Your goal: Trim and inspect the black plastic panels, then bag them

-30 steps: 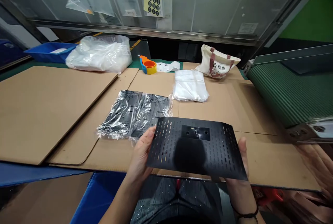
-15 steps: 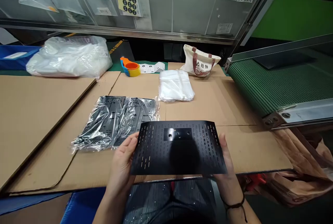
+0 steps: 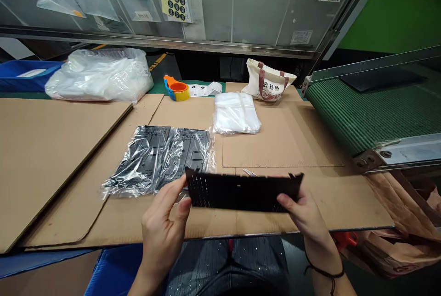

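1. The left hand (image 3: 163,227), to the near left of the stack of white plastic bags (image 3: 237,113), was half curled; its fingers reached the left end of the black panel (image 3: 237,195) and its thumb stood just beside that edge. Whether it gripped or merely touched, I could not tell.
2. The right hand (image 3: 306,215), to the near right of the stack, was closed on the panel's right end, thumb across the near face, fingers mostly hidden behind.
3. The panel spanned the space between the hands, on the near side of the stack, its upper edge notched and small holes showing at its left end.
4. Black pieces in clear wrap (image 3: 165,156) lay on the cardboard (image 3: 282,144), to the near left of the stack.
5. The stack itself rested on that cardboard.
6. A green conveyor belt (image 3: 375,108) ran well to the right of the stack.
7. Beyond the stack, a cream tote bag (image 3: 255,75) stood to the right and an orange, blue and yellow tape holder (image 3: 182,95) to the left.
8. Farther left of the stack sat a big plastic-wrapped bundle (image 3: 99,75).
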A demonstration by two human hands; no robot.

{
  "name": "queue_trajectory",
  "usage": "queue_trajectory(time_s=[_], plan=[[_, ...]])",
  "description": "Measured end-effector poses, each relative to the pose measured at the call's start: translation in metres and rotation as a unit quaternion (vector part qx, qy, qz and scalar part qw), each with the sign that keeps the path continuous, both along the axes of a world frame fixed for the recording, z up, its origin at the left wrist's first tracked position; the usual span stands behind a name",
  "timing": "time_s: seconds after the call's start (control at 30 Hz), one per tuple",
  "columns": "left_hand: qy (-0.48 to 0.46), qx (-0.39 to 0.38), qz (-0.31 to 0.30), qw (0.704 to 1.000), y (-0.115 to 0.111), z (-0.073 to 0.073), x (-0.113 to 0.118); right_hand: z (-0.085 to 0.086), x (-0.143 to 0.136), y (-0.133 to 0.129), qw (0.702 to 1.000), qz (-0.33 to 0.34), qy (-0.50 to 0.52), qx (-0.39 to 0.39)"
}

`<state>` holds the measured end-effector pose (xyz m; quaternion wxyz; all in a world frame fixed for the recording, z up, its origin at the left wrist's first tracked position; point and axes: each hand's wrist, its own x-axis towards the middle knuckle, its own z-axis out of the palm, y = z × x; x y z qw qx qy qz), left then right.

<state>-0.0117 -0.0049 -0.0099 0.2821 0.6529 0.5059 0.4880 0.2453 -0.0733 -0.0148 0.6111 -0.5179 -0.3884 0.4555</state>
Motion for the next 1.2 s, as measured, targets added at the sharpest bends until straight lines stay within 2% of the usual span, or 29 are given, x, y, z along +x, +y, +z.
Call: queue_trajectory(time_s=[0.07, 0.17, 0.27, 0.33, 0.43, 0.6, 1.2], plan=[[-0.047, -0.002, -0.028, 0.999, -0.003, 0.002, 0.005, 0.006, 0.001, -0.001, 0.986, -0.003, -0.141, 0.084], [-0.126, -0.036, -0.053, 0.99, -0.008, 0.004, 0.014, 0.014, 0.0, -0.002, 0.927, -0.034, -0.321, 0.192], [-0.176, -0.026, -0.038, 0.983, -0.015, 0.003, 0.025, 0.015, -0.004, -0.002, 0.876, -0.106, -0.421, 0.212], [-0.217, -0.016, -0.032, 0.976, -0.02, 0.002, 0.031, 0.011, -0.008, -0.002, 0.864, -0.156, -0.436, 0.196], [-0.275, -0.023, -0.025, 0.961, -0.025, 0.001, 0.039, 0.003, -0.016, -0.001, 0.885, -0.195, -0.388, 0.169], [-0.312, -0.01, -0.003, 0.95, -0.028, 0.0, 0.043, -0.004, -0.025, 0.002, 0.918, -0.182, -0.31, 0.166], [-0.307, -0.021, 0.001, 0.951, -0.027, -0.007, 0.042, -0.007, -0.023, 0.006, 0.931, -0.173, -0.299, 0.116]])
